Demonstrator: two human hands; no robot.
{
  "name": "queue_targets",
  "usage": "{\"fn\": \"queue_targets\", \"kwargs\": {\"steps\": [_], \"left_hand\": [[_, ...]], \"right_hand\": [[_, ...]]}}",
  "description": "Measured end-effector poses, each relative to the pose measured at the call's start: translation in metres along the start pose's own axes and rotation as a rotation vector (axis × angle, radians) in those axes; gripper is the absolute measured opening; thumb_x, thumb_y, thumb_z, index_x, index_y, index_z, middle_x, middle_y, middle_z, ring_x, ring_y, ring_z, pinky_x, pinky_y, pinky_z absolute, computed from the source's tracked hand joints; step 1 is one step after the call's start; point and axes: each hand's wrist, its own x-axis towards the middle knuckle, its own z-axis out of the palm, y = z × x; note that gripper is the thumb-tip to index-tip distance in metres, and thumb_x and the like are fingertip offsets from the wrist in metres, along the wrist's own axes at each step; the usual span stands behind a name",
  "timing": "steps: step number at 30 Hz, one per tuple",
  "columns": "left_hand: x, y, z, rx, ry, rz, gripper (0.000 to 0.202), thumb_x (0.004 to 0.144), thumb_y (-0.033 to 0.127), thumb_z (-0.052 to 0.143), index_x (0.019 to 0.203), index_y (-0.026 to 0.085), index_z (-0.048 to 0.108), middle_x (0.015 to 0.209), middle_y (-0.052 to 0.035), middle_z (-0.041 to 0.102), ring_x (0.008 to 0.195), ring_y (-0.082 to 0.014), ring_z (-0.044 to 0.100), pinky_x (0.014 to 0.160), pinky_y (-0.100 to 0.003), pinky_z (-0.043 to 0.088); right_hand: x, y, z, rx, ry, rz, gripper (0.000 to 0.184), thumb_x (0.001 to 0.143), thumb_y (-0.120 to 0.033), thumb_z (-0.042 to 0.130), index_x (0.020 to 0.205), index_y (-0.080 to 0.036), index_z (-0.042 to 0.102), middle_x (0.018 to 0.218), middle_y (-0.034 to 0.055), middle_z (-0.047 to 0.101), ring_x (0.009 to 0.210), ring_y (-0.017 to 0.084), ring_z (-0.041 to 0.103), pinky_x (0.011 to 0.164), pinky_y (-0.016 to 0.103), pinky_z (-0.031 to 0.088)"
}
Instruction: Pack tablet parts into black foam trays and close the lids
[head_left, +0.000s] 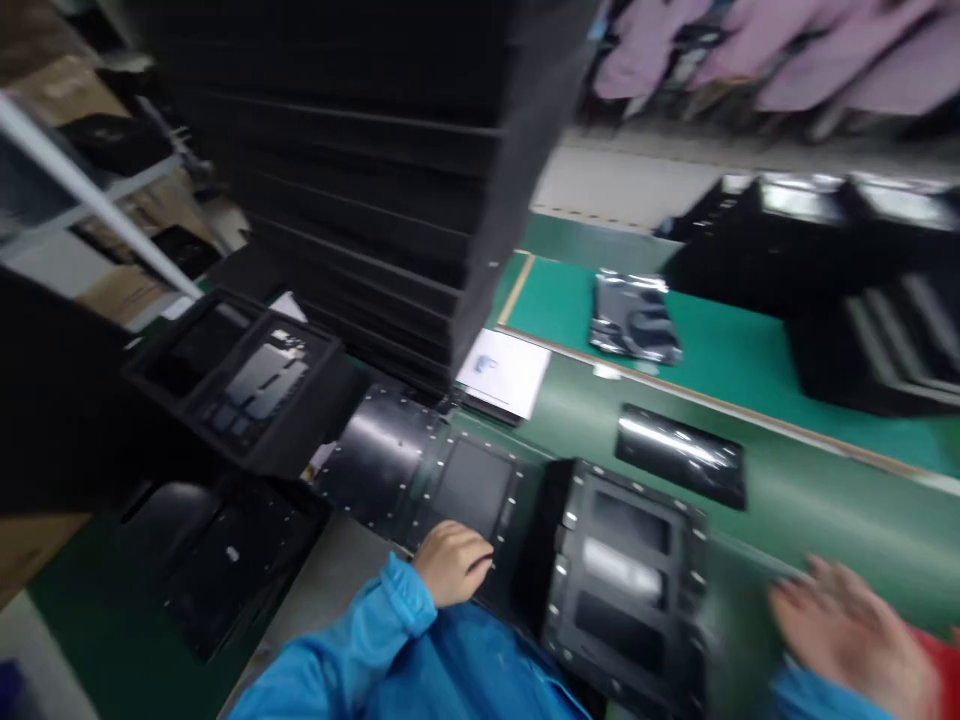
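My left hand [451,563], in a blue sleeve, is closed with curled fingers at the near edge of a dark flat panel [472,485] with small bright studs along its border. Whatever it may hold is hidden inside the fingers. My right hand [847,625] is over the green bench at the right, smeared by motion, with fingers stretched out and nothing visible in it. Between my hands stands a black frame-like case [626,580] with rectangular windows and bright fasteners. Left of the flat panel lies another black studded panel [379,450].
A tall stack of black trays [360,200] rises at the left. A black box [247,385] holds metallic parts. A glossy black plate [681,452], a white sheet [506,372] and a silvery bag [634,315] lie farther back. People in pink clothing [750,50] appear beyond black bins [757,250].
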Motion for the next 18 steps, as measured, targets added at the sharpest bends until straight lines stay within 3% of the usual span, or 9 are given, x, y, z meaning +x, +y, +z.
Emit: {"fn": "queue_targets", "kwargs": {"steps": [1, 2, 4, 7, 12, 18], "left_hand": [[-0.001, 0.016, 0.012, -0.01, -0.041, 0.012, 0.02, 0.084, 0.022, 0.052, 0.094, 0.02, 0.069, 0.092, -0.0058, 0.072, 0.086, -0.0194, 0.066, 0.082, -0.033, 0.051], [-0.002, 0.03, 0.022, -0.007, -0.084, 0.021, 0.021, 0.084, 0.022, 0.053, 0.097, 0.02, 0.069, 0.095, -0.006, 0.072, 0.088, -0.02, 0.066, 0.083, -0.034, 0.051], [-0.002, 0.053, 0.038, 0.037, -0.173, 0.003, 0.024, 0.083, 0.021, 0.052, 0.101, 0.02, 0.068, 0.1, -0.0066, 0.071, 0.092, -0.0216, 0.065, 0.087, -0.037, 0.051], [-0.007, 0.082, 0.06, 0.15, -0.262, -0.132, 0.028, 0.083, 0.02, 0.051, 0.106, 0.018, 0.067, 0.105, -0.0089, 0.07, 0.098, -0.024, 0.065, 0.09, -0.04, 0.052], [-0.032, 0.117, 0.086, 0.258, -0.23, -0.389, 0.039, 0.084, 0.022, 0.048, 0.12, 0.017, 0.062, 0.116, -0.0117, 0.068, 0.104, -0.0255, 0.065, 0.092, -0.041, 0.052], [-0.042, 0.138, 0.089, 0.273, -0.184, -0.536, 0.039, 0.086, 0.025, 0.044, 0.119, 0.019, 0.063, 0.116, -0.0098, 0.068, 0.105, -0.0248, 0.064, 0.094, -0.041, 0.051]], "right_hand": [[0.01, -0.001, -0.002, 0.112, 0.137, 0.15, 0.019, 0.077, -0.035, 0.042, 0.065, -0.027, 0.054, 0.067, 0.0077, 0.055, 0.052, 0.016, 0.051, 0.054, 0.038, 0.047], [0.022, -0.001, -0.003, 0.188, 0.132, 0.301, 0.021, 0.079, -0.031, 0.039, 0.069, -0.025, 0.056, 0.068, 0.0068, 0.054, 0.053, 0.015, 0.05, 0.056, 0.036, 0.047], [0.052, 0.006, 0.0, 0.245, 0.105, 0.389, 0.018, 0.08, -0.028, 0.041, 0.07, -0.022, 0.056, 0.065, 0.005, 0.053, 0.049, 0.014, 0.046, 0.051, 0.033, 0.045], [0.098, 0.027, 0.011, 0.375, -0.025, 0.523, 0.014, 0.081, -0.03, 0.047, 0.072, -0.021, 0.052, 0.062, -0.0005, 0.05, 0.048, 0.012, 0.042, 0.049, 0.029, 0.045], [0.15, 0.046, 0.039, 0.455, -0.069, 0.644, 0.02, 0.088, -0.026, 0.042, 0.068, -0.024, 0.041, 0.053, -0.0057, 0.041, 0.044, 0.01, 0.039, 0.045, 0.023, 0.044], [0.171, 0.03, 0.056, 0.523, -0.134, 0.57, 0.026, 0.088, -0.03, 0.052, 0.066, -0.023, 0.04, 0.053, -0.0081, 0.044, 0.045, 0.005, 0.044, 0.046, 0.016, 0.042]]}}
